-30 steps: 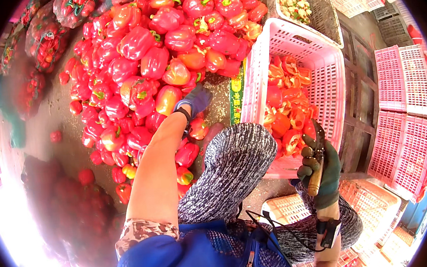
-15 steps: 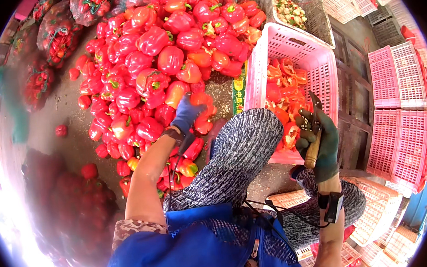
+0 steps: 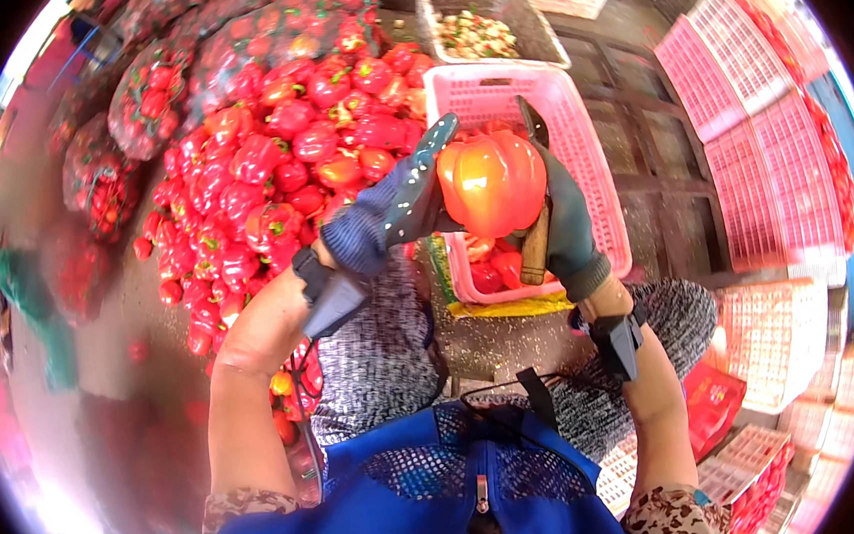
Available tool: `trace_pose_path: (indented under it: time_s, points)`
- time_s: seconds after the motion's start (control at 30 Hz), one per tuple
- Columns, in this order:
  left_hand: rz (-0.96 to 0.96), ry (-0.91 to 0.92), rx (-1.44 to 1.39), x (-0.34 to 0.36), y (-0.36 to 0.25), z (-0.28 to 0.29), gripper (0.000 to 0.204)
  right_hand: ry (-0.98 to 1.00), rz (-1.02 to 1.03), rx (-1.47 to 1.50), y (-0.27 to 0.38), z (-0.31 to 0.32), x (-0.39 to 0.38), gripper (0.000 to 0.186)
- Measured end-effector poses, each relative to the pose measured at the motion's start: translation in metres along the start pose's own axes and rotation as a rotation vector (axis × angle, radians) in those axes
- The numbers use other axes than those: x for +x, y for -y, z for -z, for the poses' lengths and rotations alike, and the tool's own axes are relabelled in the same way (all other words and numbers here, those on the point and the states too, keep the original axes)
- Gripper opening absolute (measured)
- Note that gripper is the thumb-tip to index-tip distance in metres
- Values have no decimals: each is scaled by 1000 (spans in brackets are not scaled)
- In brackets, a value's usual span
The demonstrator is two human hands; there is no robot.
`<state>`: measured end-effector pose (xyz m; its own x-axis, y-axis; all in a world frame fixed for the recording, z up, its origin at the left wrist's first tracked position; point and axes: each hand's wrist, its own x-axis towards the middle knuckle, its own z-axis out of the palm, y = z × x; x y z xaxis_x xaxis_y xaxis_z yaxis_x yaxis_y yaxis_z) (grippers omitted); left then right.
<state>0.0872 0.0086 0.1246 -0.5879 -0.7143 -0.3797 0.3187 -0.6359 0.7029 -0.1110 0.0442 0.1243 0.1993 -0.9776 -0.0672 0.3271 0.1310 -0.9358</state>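
A large orange-red bell pepper (image 3: 493, 183) is held up between my hands, above the pink crate (image 3: 604, 183). My left hand (image 3: 411, 193), in a blue-cuffed glove with a dark speckled palm, grips the pepper's left side. My right hand (image 3: 569, 221), in a dark green glove, is closed around a knife (image 3: 535, 250) with a wooden handle and also touches the pepper's right side. The knife's dark blade rises beside the pepper; part of it is hidden by the hand. Pieces of cut red pepper lie inside the crate.
A big heap of red bell peppers (image 3: 269, 174) covers the floor to the left. Behind it lie full net sacks (image 3: 148, 98). A grey crate (image 3: 556, 51) with pale green scraps stands beyond the pink one. Stacked pink crates (image 3: 781, 179) stand at right.
My left hand has lifted a pepper from the heap and carried it right, over the crate. The right hand has come up to meet it, still holding the knife. The whole view has shifted.
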Motion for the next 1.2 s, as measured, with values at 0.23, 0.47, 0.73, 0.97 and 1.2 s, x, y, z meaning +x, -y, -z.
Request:
trace_pose_path:
  time_s: [0.23, 0.47, 0.73, 0.97, 1.2]
  points:
    - [-778, -180, 312, 54, 62, -6, 40, -74, -446, 519, -2, 40, -23, 29]
    - [-931, -130, 1079, 43, 61, -32, 101, -244, -462, 363, 2, 55, -27, 35]
    - [-281, 63, -341, 38, 74, 2, 51, -239, -213, -324, -3, 31, -28, 56]
    - [-507, -168, -134, 33, 82, 8, 33, -36, 100, -597, -6, 18, -23, 41]
    - [-482, -245, -161, 33, 75, -2, 37, 86, 191, -959, -11, 23, -20, 32]
